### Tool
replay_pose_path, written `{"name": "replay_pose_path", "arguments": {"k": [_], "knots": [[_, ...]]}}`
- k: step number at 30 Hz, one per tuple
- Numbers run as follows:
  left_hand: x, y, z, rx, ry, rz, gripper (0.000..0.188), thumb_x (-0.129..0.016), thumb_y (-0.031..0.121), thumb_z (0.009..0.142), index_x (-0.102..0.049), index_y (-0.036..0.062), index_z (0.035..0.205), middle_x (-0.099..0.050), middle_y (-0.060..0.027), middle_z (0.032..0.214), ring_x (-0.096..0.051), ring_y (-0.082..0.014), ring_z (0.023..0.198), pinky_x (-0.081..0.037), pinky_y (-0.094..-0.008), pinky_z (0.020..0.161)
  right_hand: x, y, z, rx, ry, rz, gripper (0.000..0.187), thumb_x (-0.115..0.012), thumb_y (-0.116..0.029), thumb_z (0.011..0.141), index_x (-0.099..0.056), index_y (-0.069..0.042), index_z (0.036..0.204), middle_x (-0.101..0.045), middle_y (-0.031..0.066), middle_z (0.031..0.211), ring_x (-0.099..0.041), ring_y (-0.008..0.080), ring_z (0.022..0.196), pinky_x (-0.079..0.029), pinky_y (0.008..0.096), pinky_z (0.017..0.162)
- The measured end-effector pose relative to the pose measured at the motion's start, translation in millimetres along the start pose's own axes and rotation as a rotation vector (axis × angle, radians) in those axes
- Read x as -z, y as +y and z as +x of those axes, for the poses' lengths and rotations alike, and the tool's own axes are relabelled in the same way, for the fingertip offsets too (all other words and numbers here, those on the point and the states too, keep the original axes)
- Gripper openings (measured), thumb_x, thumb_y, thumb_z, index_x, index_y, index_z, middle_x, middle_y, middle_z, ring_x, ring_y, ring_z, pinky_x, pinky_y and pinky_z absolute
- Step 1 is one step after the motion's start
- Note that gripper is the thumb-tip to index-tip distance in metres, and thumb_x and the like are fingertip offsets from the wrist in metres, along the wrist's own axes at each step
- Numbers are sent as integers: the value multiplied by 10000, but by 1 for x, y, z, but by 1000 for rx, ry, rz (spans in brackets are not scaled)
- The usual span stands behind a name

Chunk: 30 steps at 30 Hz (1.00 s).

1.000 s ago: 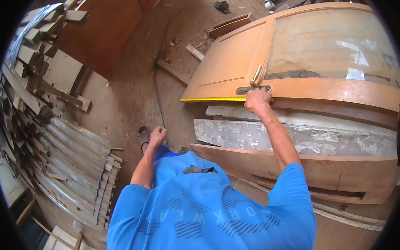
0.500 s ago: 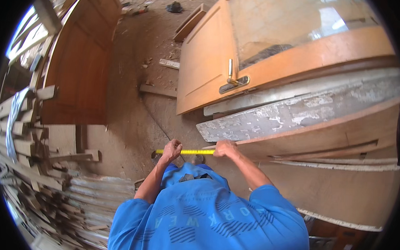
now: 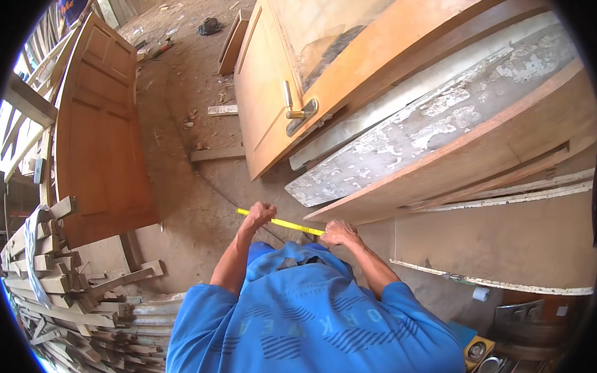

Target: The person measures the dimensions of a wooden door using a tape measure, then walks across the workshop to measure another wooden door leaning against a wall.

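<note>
A yellow tape measure (image 3: 289,225) is stretched between my two hands in front of my body, sloping slightly down to the right. My left hand (image 3: 263,213) is closed around it, and a short end sticks out to the left of the fist. The fingers of my right hand (image 3: 339,232) wrap round the other end, so any case there is hidden. Just beyond my right hand lies the near end of a wooden door panel (image 3: 404,180) on its edge.
A wooden door with glass and a handle (image 3: 265,93) leans at the right, beside a peeling grey board (image 3: 405,141). A brown panelled door (image 3: 103,133) stands at the left above stacked timber (image 3: 52,276). Another person (image 3: 75,2) is at the far left.
The view has turned, so the doors and boards appear tilted and shifted. The tape now slopes down to the right instead of lying level; both hands keep hold of it.
</note>
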<state>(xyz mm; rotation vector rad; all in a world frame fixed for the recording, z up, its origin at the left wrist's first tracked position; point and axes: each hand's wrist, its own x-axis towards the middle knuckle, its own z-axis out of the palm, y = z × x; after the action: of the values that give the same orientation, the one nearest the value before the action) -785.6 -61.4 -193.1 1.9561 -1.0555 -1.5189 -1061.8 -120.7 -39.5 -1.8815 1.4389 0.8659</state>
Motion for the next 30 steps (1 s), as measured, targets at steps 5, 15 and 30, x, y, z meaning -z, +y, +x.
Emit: {"name": "replay_pose_path", "arguments": {"k": [5,15,30], "knots": [[-76,22,-43,318,-198,-733,367,-590,425,986,-624,60,1012,-610,-38,778,-608,-160,710,-519,-315,618,28,0,3,172,27,59,362,-609,-333,786,-735,-71,1001,-702,237,1022,-674,384,1002,-535,509,850],[-123,-13,-62,322,201,-1431,153,-566,193,991,-554,55,924,-559,-63,727,-588,-191,641,-554,-350,587,-13,-23,31,546,-3,-72,427,-618,-368,791,-718,-61,1069,-697,236,1059,-652,405,1040,-513,494,906],[-66,-211,-135,246,621,-1279,198,-614,224,938,-616,27,952,-572,-38,689,-539,-116,566,-447,-275,480,110,-144,26,328,63,-692,417,-605,-364,780,-767,-82,1041,-718,226,1038,-677,401,1008,-533,465,906]]}}
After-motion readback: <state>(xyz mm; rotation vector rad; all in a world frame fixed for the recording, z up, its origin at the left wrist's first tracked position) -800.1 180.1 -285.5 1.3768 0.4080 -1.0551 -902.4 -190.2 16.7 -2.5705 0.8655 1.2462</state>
